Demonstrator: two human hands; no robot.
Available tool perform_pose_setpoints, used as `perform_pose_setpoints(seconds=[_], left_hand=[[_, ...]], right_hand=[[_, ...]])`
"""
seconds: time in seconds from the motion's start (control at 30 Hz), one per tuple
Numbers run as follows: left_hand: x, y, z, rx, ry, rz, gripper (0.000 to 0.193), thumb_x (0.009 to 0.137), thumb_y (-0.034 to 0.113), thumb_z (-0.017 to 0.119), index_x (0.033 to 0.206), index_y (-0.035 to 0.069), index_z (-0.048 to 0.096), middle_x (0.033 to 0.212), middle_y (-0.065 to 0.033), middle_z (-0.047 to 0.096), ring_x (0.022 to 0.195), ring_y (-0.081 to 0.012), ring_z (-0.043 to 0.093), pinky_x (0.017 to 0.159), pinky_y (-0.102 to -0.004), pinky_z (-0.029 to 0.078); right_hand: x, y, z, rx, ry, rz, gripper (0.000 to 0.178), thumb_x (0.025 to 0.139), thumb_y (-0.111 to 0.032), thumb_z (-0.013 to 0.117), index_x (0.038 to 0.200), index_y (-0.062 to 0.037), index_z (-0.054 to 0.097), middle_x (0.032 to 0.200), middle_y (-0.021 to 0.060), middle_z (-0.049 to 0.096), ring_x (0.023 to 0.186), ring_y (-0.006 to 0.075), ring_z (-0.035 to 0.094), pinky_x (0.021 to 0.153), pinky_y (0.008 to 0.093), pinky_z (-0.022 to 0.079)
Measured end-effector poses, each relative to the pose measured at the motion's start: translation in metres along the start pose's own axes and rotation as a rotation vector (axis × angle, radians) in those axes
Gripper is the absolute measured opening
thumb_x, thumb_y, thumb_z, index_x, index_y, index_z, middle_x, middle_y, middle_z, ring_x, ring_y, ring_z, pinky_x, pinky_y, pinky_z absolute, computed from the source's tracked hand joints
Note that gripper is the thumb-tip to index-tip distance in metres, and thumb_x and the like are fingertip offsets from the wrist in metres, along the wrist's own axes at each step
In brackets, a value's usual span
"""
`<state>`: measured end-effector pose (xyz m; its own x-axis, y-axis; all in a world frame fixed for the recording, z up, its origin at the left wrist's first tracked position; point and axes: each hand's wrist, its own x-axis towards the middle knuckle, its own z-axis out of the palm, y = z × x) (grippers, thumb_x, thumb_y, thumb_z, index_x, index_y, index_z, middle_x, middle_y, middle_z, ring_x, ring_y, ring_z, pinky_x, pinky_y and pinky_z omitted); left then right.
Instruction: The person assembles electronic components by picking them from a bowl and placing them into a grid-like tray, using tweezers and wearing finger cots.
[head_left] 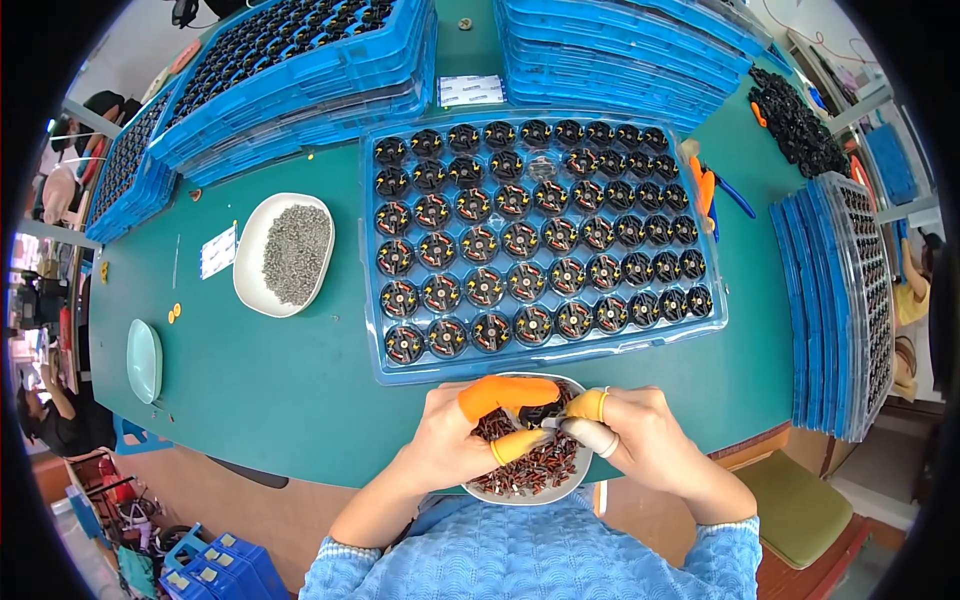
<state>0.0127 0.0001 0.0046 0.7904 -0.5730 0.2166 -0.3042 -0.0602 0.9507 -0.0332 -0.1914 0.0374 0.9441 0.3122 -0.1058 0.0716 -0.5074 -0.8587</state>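
Observation:
Over a white bowl (487, 492) of small brown-red cylindrical parts (530, 470), both hands meet at one black round part (538, 412). My left hand (455, 430), with an orange and a yellow finger cover, grips this part between thumb and fingers. The fingers of my right hand (625, 425), in yellow and whitish covers, are pinched together at its right side; what they hold is too small to make out. Just beyond lies a clear plastic tray (480, 368) with rows of similar black round parts (532, 324); one pocket (543, 166) in its second row holds no part.
Left on the green table (230, 370) are a white dish (250, 290) of small metal pieces and a pale green dish (145, 362). Blue tray stacks (300, 110) (620, 75) stand behind, another stack (830, 310) at right. Orange-handled pliers (707, 190) lie beside the tray.

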Motion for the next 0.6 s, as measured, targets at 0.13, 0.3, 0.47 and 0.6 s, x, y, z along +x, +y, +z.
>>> perform_pose_setpoints(seconds=[0.13, 0.3, 0.47, 0.6], left_hand=[[-0.001, -0.002, 0.005, -0.449, 0.017, -0.109, 0.04, 0.063, 0.005, 0.072, 0.097, -0.001, 0.053, 0.094, -0.0096, 0.058, 0.084, -0.0163, 0.058, 0.074, -0.0283, 0.046], [0.001, -0.003, 0.0, -0.863, 0.061, -0.099, 0.046, 0.066, -0.001, 0.067, 0.107, -0.001, 0.044, 0.105, -0.0097, 0.05, 0.097, -0.0161, 0.05, 0.085, -0.0304, 0.039], [0.004, 0.0, 0.001, -0.908, 0.048, -0.126, 0.048, 0.066, -0.003, 0.065, 0.107, -0.002, 0.042, 0.105, -0.0098, 0.049, 0.095, -0.0164, 0.05, 0.085, -0.0301, 0.038], [0.006, 0.002, 0.002, -0.876, 0.045, -0.113, 0.047, 0.066, -0.004, 0.064, 0.107, -0.002, 0.042, 0.103, -0.0098, 0.05, 0.095, -0.0165, 0.05, 0.085, -0.0301, 0.038]], right_hand=[[0.0, 0.005, -0.003, 0.149, 0.081, -0.123, 0.01, 0.078, -0.01, 0.055, 0.082, -0.0012, 0.056, 0.066, 0.0097, 0.057, 0.053, 0.0179, 0.057, 0.047, 0.0269, 0.045], [-0.027, 0.029, -0.019, 0.117, 0.493, 0.166, 0.006, 0.078, -0.003, 0.047, 0.079, 0.0005, 0.053, 0.068, 0.0081, 0.055, 0.056, 0.0123, 0.054, 0.053, 0.0238, 0.044], [-0.04, 0.041, -0.027, -0.702, 0.526, 0.17, 0.01, 0.07, -0.001, 0.055, 0.08, 0.0002, 0.055, 0.073, 0.0097, 0.055, 0.069, 0.0227, 0.055, 0.063, 0.0276, 0.042], [-0.022, 0.016, -0.013, -0.217, 0.562, -0.01, 0.016, 0.063, -0.003, 0.06, 0.078, -0.0001, 0.056, 0.076, 0.0085, 0.057, 0.07, 0.0208, 0.056, 0.065, 0.0282, 0.043]])
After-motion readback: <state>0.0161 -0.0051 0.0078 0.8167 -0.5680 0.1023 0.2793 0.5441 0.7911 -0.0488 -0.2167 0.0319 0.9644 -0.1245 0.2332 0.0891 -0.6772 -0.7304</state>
